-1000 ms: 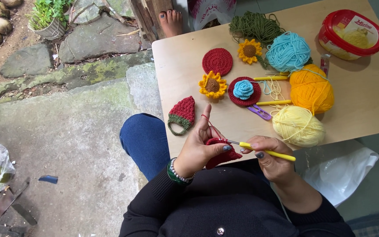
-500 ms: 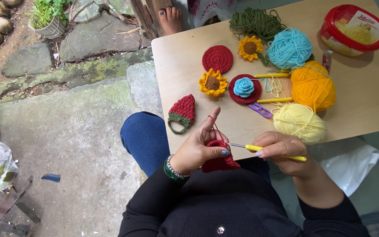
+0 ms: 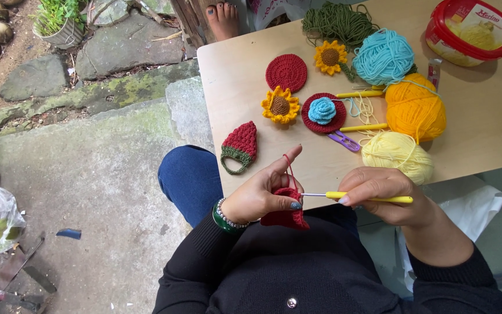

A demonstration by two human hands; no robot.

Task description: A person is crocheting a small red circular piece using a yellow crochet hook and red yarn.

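My left hand point(image 3: 262, 195) pinches a small red crochet piece point(image 3: 286, 213) at the near edge of the wooden table point(image 3: 239, 93), with red yarn looped over its raised forefinger. My right hand point(image 3: 387, 195) grips a yellow-handled crochet hook point(image 3: 367, 198) whose metal tip points left into the red piece. Just beyond my hands lie a pale yellow yarn ball point(image 3: 397, 154) and a red strawberry-shaped crochet piece with a green rim point(image 3: 240, 146).
On the table sit orange point(image 3: 416, 110), turquoise point(image 3: 383, 57) and dark green point(image 3: 338, 21) yarn, two crochet sunflowers point(image 3: 280, 106), a red disc point(image 3: 286, 72), a blue rose on red point(image 3: 323, 111), purple snips point(image 3: 344, 141) and a red-lidded tub point(image 3: 470, 32). Another person's bare foot point(image 3: 223, 17) rests beyond it.
Both hands have stayed at the table's near edge, working the hook in the red piece with small shifts. The view has tilted slightly.
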